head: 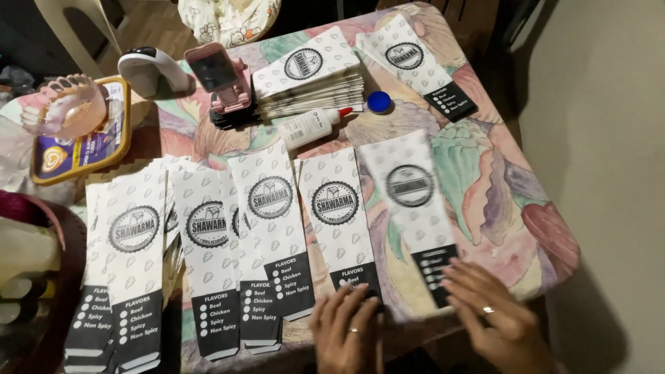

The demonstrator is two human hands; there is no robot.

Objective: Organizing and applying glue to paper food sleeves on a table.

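Both hands lie at the near edge of the desk (499, 173), which wears a flowered cloth. Her or his right hand (495, 315), a ring on one finger, lies flat with fingers spread on the black lower end of a blurred white paper pouch (410, 208); it presses rather than grips, nothing clenched. That pouch slants across the cloth at the right end of a row. Left hand (346, 332), ringed too, rests open with its fingertips on the black foot of the neighbouring pouch (337, 215), which lies lengthwise just beside the blurred one. Further left, more pouches (208, 242) overlap one another in the same row. Behind them sits a tidy stack of pouches (312, 79), a single pouch (415, 66) lying apart at the far right, a white glue bottle (308, 127) on its side, and a blue cap (379, 102) near its tip. A pink phone holder (222, 79) stands beside the stack.
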